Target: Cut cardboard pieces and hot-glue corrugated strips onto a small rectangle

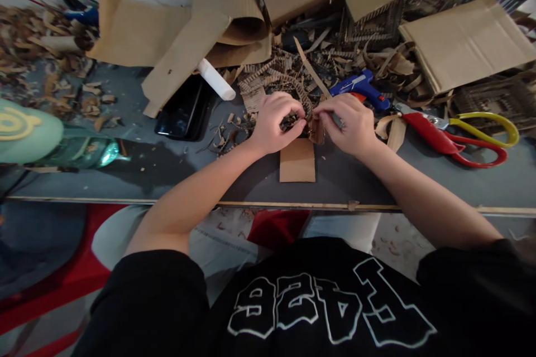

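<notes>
Both hands are close together over a pile of cut corrugated cardboard strips (268, 75). My right hand (349, 122) pinches a small brown cardboard piece (317, 131) between thumb and fingers. My left hand (278, 122) has its thumb and index finger curled toward each other beside that piece; whether something small sits between them is hard to make out. Just below the hands, a flat rectangular cardboard piece (297, 163) lies on the dark table. A long thin strip (310, 67) rises behind my right hand.
A blue glue gun (355, 86), red-handled pliers (433, 131) and yellow-and-red scissors (481, 122) lie right. A black phone (184, 109), white stick (216, 79) and green bottle (79, 145) are left. Behind stand a cardboard roll (228, 0) and sheets (473, 39). The table edge (259, 204) runs in front.
</notes>
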A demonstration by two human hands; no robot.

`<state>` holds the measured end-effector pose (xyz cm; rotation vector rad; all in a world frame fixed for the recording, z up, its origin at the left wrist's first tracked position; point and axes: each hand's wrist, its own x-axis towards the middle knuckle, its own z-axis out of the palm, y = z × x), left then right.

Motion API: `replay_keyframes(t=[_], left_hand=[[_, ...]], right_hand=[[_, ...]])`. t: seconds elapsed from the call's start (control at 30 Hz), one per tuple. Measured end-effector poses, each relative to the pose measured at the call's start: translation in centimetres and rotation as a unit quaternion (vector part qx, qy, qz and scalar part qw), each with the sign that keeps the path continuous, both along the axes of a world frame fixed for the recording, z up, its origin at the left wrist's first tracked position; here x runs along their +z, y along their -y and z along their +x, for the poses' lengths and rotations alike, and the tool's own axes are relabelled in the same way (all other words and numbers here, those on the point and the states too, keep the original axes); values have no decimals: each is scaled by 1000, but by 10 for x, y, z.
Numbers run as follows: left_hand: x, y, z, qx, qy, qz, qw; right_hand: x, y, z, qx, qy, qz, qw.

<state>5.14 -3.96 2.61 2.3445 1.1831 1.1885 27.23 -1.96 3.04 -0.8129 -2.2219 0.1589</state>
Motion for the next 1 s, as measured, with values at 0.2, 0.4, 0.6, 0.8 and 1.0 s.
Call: replay_keyframes(t=[0.2,0.4,0.6,0.8,1.0], left_hand=[[-14,-10,-5,132,-31,2,991],[-37,-21,-12,193,-82,63,976],[-38,-20,-11,193,-100,91,972],[-34,-18,-7,177,-102,79,976],[-29,-17,-7,185,-65,70,978]], right_hand=[[6,-1,3,21,52,-19,998],[3,2,-1,76,119,-30,989],[0,2,-2,-15,96,-24,995],[-3,2,-3,-14,188,-11,982],[-1,-1,0,-33,87,-14,996]])
